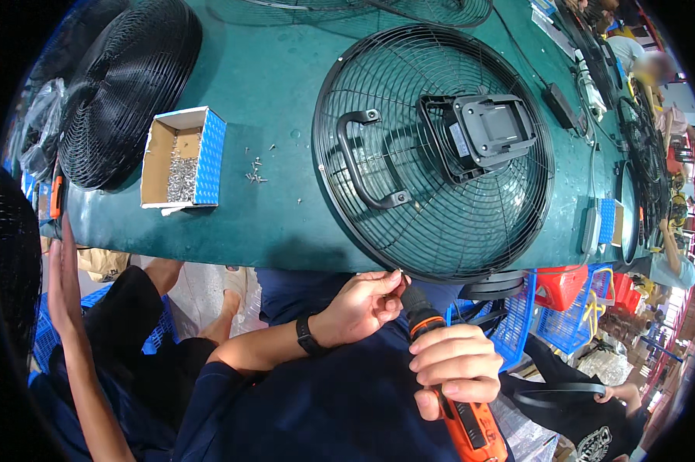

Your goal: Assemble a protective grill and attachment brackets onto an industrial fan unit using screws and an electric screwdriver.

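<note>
My right hand (455, 366) is wrapped round an orange and black cordless screwdriver (472, 425), its dark nose pointing up toward the table edge. Just left of that nose, my left hand (359, 308) has thumb and finger pinched on a small shiny screw (400, 272), partly hidden by the fingertips. Both hands are at the near rim of a round black fan guard (432, 231), which lies on the green table (274, 162). A curved black handle (350, 158) and a grey mounting box (495, 131) sit on the guard.
An open blue-and-white carton (209, 158) holds many small screws; several loose ones (256, 171) lie beside it. Another black fan guard (128, 96) stands at the far left, near a co-worker's hand (65, 277). Blue baskets (515, 327) and a red crate (559, 286) are at lower right.
</note>
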`<state>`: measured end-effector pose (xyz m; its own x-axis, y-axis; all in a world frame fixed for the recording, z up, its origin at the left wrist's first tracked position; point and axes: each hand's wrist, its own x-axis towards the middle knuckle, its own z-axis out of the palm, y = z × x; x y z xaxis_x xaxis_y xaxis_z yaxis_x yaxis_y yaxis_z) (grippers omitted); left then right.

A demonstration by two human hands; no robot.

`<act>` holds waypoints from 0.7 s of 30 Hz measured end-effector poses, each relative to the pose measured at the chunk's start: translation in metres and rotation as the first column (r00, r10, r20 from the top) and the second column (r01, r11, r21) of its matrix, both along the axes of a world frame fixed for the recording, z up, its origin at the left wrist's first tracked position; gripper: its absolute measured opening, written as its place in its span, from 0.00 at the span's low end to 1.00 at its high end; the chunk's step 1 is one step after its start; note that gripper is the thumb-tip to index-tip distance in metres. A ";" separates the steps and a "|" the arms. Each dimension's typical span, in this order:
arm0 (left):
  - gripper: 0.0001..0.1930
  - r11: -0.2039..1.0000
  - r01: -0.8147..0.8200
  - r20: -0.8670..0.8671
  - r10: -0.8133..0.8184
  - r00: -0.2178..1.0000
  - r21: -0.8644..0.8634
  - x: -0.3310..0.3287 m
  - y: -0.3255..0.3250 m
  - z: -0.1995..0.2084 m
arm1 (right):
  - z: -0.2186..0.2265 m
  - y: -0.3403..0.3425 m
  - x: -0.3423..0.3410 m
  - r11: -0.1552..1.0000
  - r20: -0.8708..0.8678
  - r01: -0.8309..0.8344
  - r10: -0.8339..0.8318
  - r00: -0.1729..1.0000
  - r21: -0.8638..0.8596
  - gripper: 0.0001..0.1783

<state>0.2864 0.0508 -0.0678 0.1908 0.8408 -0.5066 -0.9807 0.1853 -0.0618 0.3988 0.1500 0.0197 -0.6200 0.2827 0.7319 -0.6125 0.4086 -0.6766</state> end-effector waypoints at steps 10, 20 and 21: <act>0.09 0.996 0.067 -0.022 -0.068 0.997 -0.050 -0.010 -0.001 0.005 | 0.001 0.001 -0.020 0.997 0.005 -0.042 0.043 0.999 -0.072 0.18; 0.08 0.996 0.027 -0.076 -0.034 0.997 -0.086 -0.012 -0.017 0.005 | 0.014 0.015 -0.042 0.988 0.158 -0.128 0.140 0.978 -0.084 0.16; 0.08 0.997 0.026 -0.081 -0.033 0.996 -0.078 -0.014 -0.018 0.005 | 0.015 0.021 -0.043 0.986 0.158 -0.140 0.154 0.975 -0.094 0.16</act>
